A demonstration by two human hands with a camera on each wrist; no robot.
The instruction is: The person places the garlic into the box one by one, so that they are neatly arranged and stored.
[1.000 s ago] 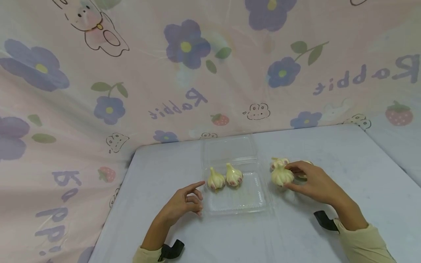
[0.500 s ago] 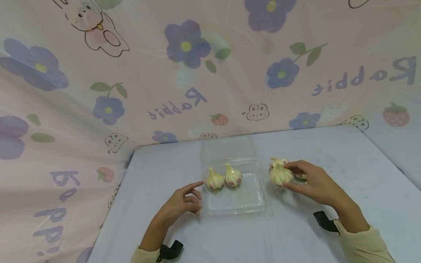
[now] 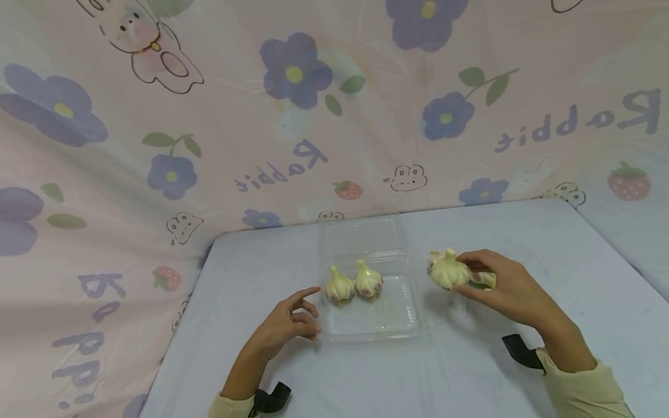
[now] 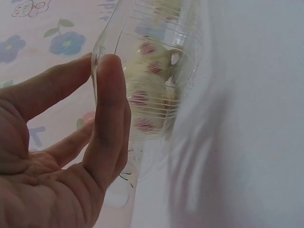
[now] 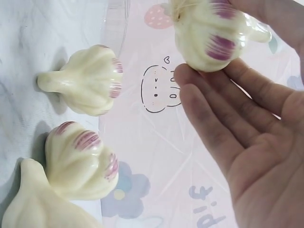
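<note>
My right hand [image 3: 502, 284] pinches a pale garlic bulb [image 3: 449, 271] between thumb and fingers, above the table's right side. Seen from the right wrist, the held garlic bulb [image 5: 209, 35] has purple streaks and a tuft of roots. Beyond it lie a garlic bulb [image 5: 90, 80], another garlic bulb [image 5: 83, 161] and a third garlic bulb [image 5: 42, 204], partly cut off. My left hand [image 3: 287, 325] rests its loosely bent fingers at the left rim of a clear plastic clamshell box [image 3: 376, 325]. Inside stand a garlic bulb [image 3: 340, 285] and another garlic bulb [image 3: 369, 280], side by side.
The box's transparent lid [image 3: 360, 235] lies folded back toward the rear table edge. A white cloth covers the table [image 3: 366, 383]. Behind it hangs a pink printed curtain [image 3: 219, 116]. Black wrist mounts [image 3: 522, 351] stick out beside both sleeves.
The right hand has shifted slightly right, and the held garlic bulb has turned and risen a little. More of a garlic bulb behind those fingers shows. The left hand stays about where it was.
</note>
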